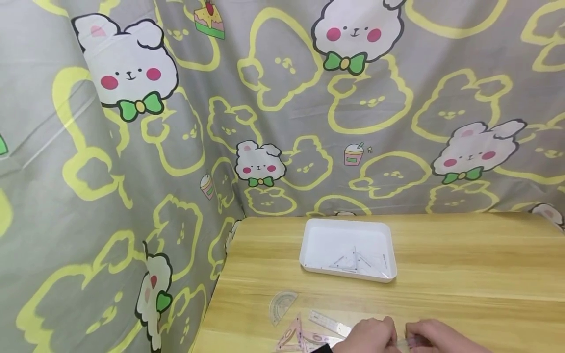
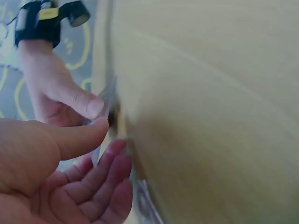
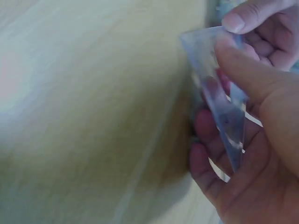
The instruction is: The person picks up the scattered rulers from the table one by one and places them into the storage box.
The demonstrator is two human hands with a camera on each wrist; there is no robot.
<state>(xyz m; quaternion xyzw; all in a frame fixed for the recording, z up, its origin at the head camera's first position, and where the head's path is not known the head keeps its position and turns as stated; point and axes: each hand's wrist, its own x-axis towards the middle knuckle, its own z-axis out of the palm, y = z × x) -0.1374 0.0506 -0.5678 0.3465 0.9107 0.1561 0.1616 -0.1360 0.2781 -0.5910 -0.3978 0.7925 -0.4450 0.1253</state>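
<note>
At the bottom edge of the head view, my left hand (image 1: 368,337) and right hand (image 1: 441,337) hold a clear triangular set square (image 3: 201,51) between them. In the right wrist view, the right hand (image 3: 280,116) grips it, thumb across its face and fingers behind. There the left hand (image 3: 271,28) pinches its upper end, thumb on top. Seen from the left wrist, the left thumb and fingers meet at the set square's edge, which is blurred. To the left of my hands lie a clear ruler (image 1: 327,322) and a pinkish set square (image 1: 292,334).
A white tray (image 1: 324,240) stands farther back on the wooden table (image 1: 463,264), with clear set squares (image 1: 353,263) inside. A clear protractor (image 1: 281,306) lies left of the ruler. Patterned grey curtain (image 1: 282,137) hangs behind and along the left side.
</note>
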